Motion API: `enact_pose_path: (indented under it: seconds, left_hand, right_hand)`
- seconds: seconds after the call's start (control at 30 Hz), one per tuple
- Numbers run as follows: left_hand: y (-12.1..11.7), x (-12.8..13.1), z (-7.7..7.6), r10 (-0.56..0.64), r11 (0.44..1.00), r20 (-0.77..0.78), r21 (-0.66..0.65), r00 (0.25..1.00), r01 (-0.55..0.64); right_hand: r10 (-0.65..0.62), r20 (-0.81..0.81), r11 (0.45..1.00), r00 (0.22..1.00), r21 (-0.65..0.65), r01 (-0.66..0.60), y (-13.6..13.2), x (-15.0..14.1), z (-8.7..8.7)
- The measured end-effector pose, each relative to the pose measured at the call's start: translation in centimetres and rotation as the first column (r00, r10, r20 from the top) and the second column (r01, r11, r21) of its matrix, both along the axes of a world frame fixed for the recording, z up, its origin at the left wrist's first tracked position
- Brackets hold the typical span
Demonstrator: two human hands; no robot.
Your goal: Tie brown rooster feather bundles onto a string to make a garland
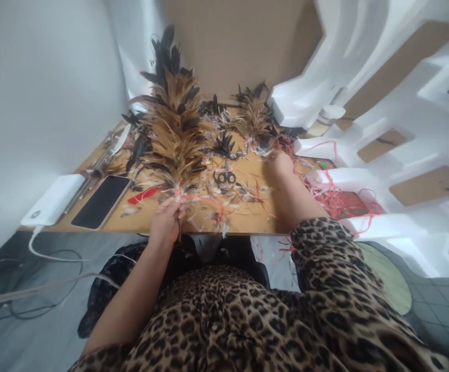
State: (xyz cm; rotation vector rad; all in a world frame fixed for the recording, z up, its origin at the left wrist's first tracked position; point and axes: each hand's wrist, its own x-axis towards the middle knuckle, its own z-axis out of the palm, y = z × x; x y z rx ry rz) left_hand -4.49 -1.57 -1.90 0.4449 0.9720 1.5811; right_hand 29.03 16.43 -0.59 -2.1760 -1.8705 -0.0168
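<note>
At far left, a white device (56, 199) bears a round mark too small to read, beside a dark-screened phone (101, 201). The left hand (168, 217) has its fingers clamped round the stem end of a tall feather bundle (177, 129) near the table's (243, 223) front edge; its long axis runs away from the person, the dark tip pointing forward and slightly left, beside what looks like a letter P. Rightward lie scissors (225, 175), then a smaller feather bunch (254, 118); the right hand (282, 166) is just beside it, blurred, so I cannot tell how its fingers stand.
</note>
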Motion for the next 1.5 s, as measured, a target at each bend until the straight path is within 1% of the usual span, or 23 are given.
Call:
enact_pose_path:
  seconds: [0.07, 0.17, 0.23, 0.3, 0.37, 0.43, 0.5, 0.53, 0.57, 0.6, 0.67, 0.7, 0.77, 0.8, 0.87, 0.9, 1.0, 1.2, 1.27, 1.37, 1.5]
  left_hand:
    - [0.1, 0.1, 0.1, 0.004, 1.0, -0.005, 0.001, 1.0, -0.004]
    - [0.2, 0.2, 0.2, 0.008, 1.0, -0.009, 0.016, 1.0, -0.008]
    - [0.2, 0.2, 0.3, 0.02, 1.0, -0.014, 0.02, 1.0, -0.02]
    - [0.1, 0.2, 0.4, 0.031, 0.999, -0.034, 0.021, 0.999, -0.03]
    - [0.1, 0.2, 0.4, 0.044, 0.999, -0.06, 0.023, 0.997, -0.043]
    - [0.0, 0.2, 0.4, 0.064, 0.998, -0.075, 0.028, 0.995, -0.062]
    - [-0.1, 0.2, 0.5, 0.087, 0.996, -0.079, 0.031, 0.993, -0.085]
    - [-0.2, 0.2, 0.5, 0.095, 0.995, -0.078, 0.032, 0.992, -0.092]
    - [-0.3, 0.2, 0.5, 0.099, 0.995, -0.076, 0.033, 0.992, -0.097]
    - [-0.3, 0.2, 0.6, 0.102, 0.994, -0.072, 0.034, 0.992, -0.099]
    - [-0.5, 0.3, 0.6, 0.107, 0.994, -0.068, 0.04, 0.992, -0.104]
    - [-0.6, 0.3, 0.6, 0.109, 0.993, -0.07, 0.049, 0.992, -0.106]
    - [-0.8, 0.4, 0.6, 0.108, 0.992, -0.08, 0.073, 0.991, -0.102]
    - [-0.9, 0.4, 0.6, 0.107, 0.991, -0.087, 0.085, 0.991, -0.099]
    - [-1.1, 0.4, 0.5, 0.101, 0.99, -0.101, 0.103, 0.99, -0.091]
    - [-1.2, 0.4, 0.5, 0.098, 0.99, -0.109, 0.109, 0.989, -0.086]
    - [-1.5, 0.4, 0.4, 0.091, 0.989, -0.137, 0.131, 0.986, -0.073]
    - [-2.3, 0.4, 0.5, 0.095, 0.983, -0.2, 0.173, 0.975, -0.06]
    - [-2.6, 0.4, 0.6, 0.094, 0.98, -0.231, 0.192, 0.968, -0.049]
    - [-2.8, 0.5, 0.6, 0.095, 0.981, -0.26, 0.186, 0.961, -0.046]
    - [-2.7, 0.6, 0.3, 0.106, 0.979, -0.341, 0.198, 0.934, -0.039]
  right_hand:
    - [-0.013, 0.041, 1.0, 0.999, 0.004, 0.013, 0.7, 1.3, -1.0]
    - [-0.011, 0.054, 1.0, 0.998, 0.015, 0.011, 1.3, 2.2, -2.3]
    - [0.005, 0.055, 0.999, 0.998, 0.035, -0.007, 1.5, 2.3, -2.8]
    - [0.028, 0.048, 0.999, 0.998, 0.042, -0.03, 1.4, 2.0, -2.7]
    - [0.06, 0.0, 0.997, 0.998, 0.056, -0.06, 1.1, 1.3, -2.1]
    - [0.114, -0.106, 0.988, 0.988, 0.118, -0.101, 0.3, 0.0, -1.0]
    - [0.226, -0.232, 0.963, 0.946, 0.199, -0.181, -1.0, -1.9, 0.6]
    - [0.307, -0.287, 0.943, 0.907, 0.224, -0.248, -1.9, -3.1, 1.6]
    - [0.398, -0.335, 0.913, 0.854, 0.234, -0.333, -2.9, -4.4, 2.7]
    - [0.496, -0.377, 0.868, 0.782, 0.232, -0.439, -4.0, -5.8, 3.9]
    - [0.67, -0.41, 0.729, 0.619, 0.206, -0.653, -6.5, -8.7, 6.3]
    - [0.731, -0.399, 0.655, 0.554, 0.179, -0.734, -7.8, -10.1, 7.5]
    - [0.818, -0.328, 0.526, 0.473, 0.091, -0.846, -9.9, -12.8, 9.4]
    - [0.848, -0.297, 0.472, 0.439, 0.05, -0.88, -10.7, -14.0, 10.2]
    - [0.886, -0.249, 0.401, 0.391, -0.014, -0.916, -11.6, -16.0, 11.2]
    - [0.895, -0.235, 0.382, 0.378, -0.033, -0.924, -11.8, -16.9, 11.5]
    - [0.906, -0.203, 0.367, 0.372, -0.062, -0.928, -11.7, -19.0, 11.7]
    - [0.917, -0.164, 0.344, 0.363, -0.137, -0.929, -11.6, -21.5, 10.9]
    - [0.909, -0.158, 0.366, 0.385, -0.135, -0.921, -11.7, -21.9, 10.6]
    - [0.891, -0.146, 0.413, 0.429, -0.13, -0.901, -11.8, -22.2, 10.3]
    - [0.867, -0.111, 0.467, 0.486, -0.161, -0.869, -11.9, -22.5, 10.5]
